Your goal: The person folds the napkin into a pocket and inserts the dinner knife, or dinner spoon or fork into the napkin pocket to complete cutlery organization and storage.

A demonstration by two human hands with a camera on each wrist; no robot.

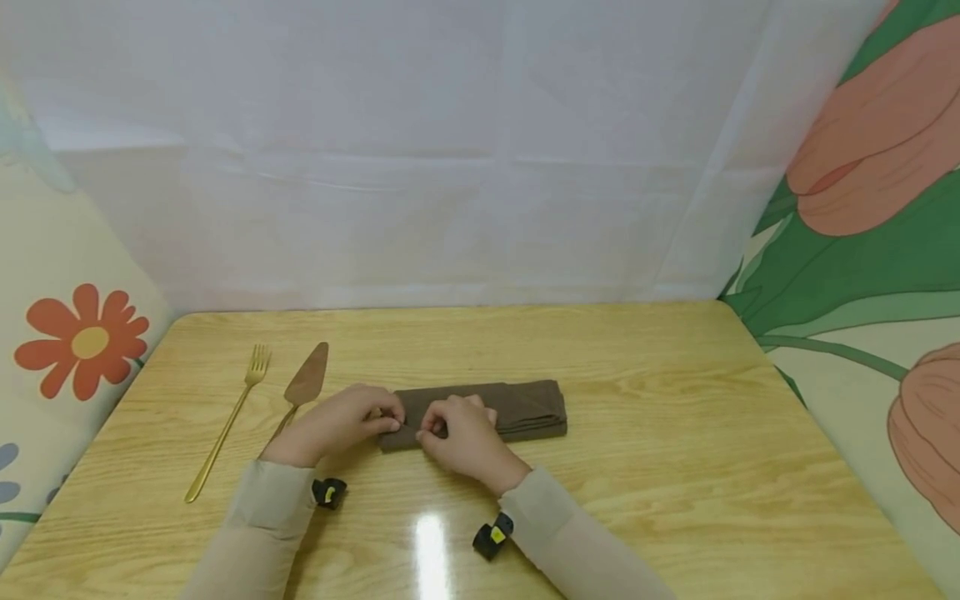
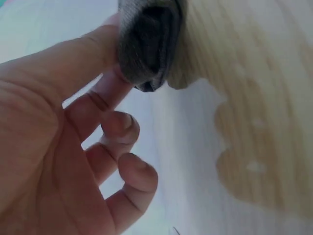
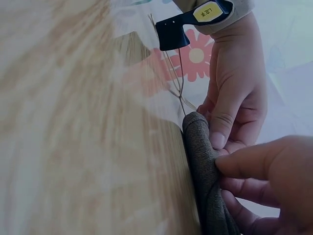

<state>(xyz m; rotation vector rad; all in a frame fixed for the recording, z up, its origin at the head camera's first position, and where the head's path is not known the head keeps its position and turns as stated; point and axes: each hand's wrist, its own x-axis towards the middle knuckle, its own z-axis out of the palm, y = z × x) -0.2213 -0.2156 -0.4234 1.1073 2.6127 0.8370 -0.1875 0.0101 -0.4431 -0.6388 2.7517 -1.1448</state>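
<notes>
A dark brown folded cloth (image 1: 528, 406) lies lengthwise across the middle of the wooden table, its layers visible at the right end. My left hand (image 1: 347, 421) pinches the cloth's left end between thumb and index finger. In the left wrist view the end of the cloth (image 2: 131, 58) looks like a rounded, hollow fold, and the other fingers of that hand (image 2: 54, 112) curl loosely below it. My right hand (image 1: 467, 437) pinches the near edge a little further right. In the right wrist view, thumb and fingers of the right hand (image 3: 293, 171) are on the rolled-looking edge.
To the left lies a gold fork (image 1: 225, 433), tines pointing away. Between it and my left hand is a cake server (image 1: 306, 379), its handle partly hidden behind the left forearm. A white cloth backdrop (image 1: 450, 208) hangs at the table's far edge (image 1: 637, 321).
</notes>
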